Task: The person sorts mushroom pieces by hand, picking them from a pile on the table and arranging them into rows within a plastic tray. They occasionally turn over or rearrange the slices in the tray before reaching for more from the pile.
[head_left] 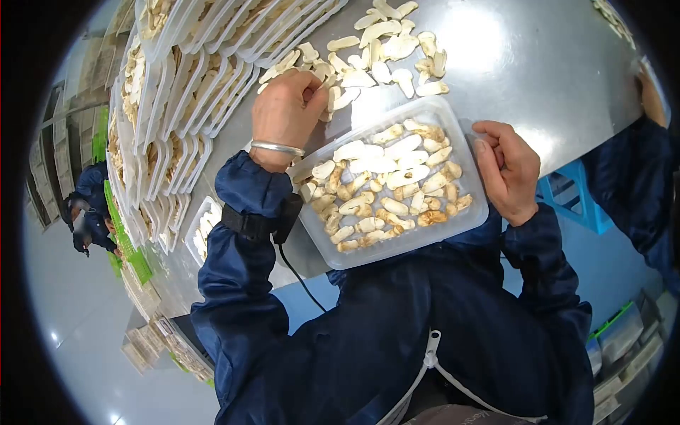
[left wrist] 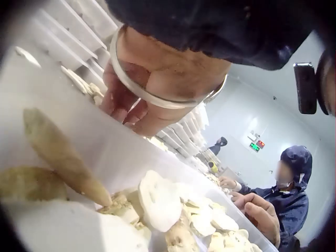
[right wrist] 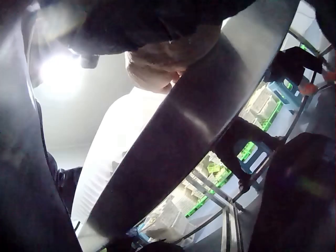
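Observation:
In the head view a translucent plastic tray (head_left: 397, 249) sits at the table's near edge, tilted toward my body. Rows of mushroom slices (head_left: 413, 177) lie in it, whiter ones higher up and browner ones lower down. Beyond its upper left corner my left hand (head_left: 287, 110), with a bangle at the wrist, reaches to a loose pile of mushroom slices (head_left: 400, 47). Its fingers are curled at the pile's edge; I cannot tell whether a slice is between them. My right hand (head_left: 510, 170) rests beside the tray's right rim, fingers loosely curled.
Tall stacks of filled trays (head_left: 191, 92) stand on the left of the metal table (head_left: 567, 78). A small tray (head_left: 190, 237) of slices sits below them. On the right are another person's sleeve (head_left: 634, 191) and a blue stool (head_left: 577, 202). Someone else (head_left: 92, 191) works farther left.

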{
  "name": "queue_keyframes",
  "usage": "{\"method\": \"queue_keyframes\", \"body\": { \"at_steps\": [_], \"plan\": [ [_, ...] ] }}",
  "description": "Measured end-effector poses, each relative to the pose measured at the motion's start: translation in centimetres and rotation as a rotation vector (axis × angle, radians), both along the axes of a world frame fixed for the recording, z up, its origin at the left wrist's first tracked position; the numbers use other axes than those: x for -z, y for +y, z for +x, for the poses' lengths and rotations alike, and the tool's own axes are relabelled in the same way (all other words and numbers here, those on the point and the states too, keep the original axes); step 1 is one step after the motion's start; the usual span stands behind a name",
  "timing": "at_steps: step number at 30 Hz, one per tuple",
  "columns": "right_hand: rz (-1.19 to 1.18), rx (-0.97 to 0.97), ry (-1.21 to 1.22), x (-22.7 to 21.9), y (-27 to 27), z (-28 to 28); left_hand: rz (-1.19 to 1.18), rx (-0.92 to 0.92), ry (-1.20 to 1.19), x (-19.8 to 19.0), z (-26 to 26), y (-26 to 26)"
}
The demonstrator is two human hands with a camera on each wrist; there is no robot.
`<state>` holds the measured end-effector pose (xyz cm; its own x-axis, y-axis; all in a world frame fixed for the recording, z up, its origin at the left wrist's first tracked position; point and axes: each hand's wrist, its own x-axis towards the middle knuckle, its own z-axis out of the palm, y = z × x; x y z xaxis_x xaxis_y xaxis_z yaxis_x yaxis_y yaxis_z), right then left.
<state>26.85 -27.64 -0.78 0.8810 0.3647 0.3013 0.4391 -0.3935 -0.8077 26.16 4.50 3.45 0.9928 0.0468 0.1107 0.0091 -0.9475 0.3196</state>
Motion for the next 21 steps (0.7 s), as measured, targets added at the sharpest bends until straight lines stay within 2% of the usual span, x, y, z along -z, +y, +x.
{"method": "queue_keyframes", "body": {
  "at_steps": [2, 4, 5, 6, 9, 21],
  "plan": [
    [0.001, 0.002, -0.001, 0.0, 0.0, 0.0, -0.033, 0.027, -0.014, -0.8, -0.2, -0.1],
    [0.013, 0.006, -0.001, 0.0, 0.1, 0.0, -0.083, 0.077, -0.018, -3.6, -1.3, -1.2],
    [0.015, 0.013, 0.001, 0.0, 0.1, -0.1, -0.189, 0.106, 0.035, -4.5, -2.0, -2.0],
    [0.017, 0.014, 0.002, 0.0, 0.1, -0.2, -0.19, 0.174, 0.067, -5.1, -2.4, -2.9],
    [0.02, 0.011, -0.025, 0.2, 0.3, -0.1, -0.143, 0.328, 0.13, -4.2, -2.9, -4.4],
    [0.055, 0.001, 0.004, 0.2, 0.0, -0.3, -0.094, 0.307, 0.146, -3.1, -3.0, -6.0]
  ]
}}
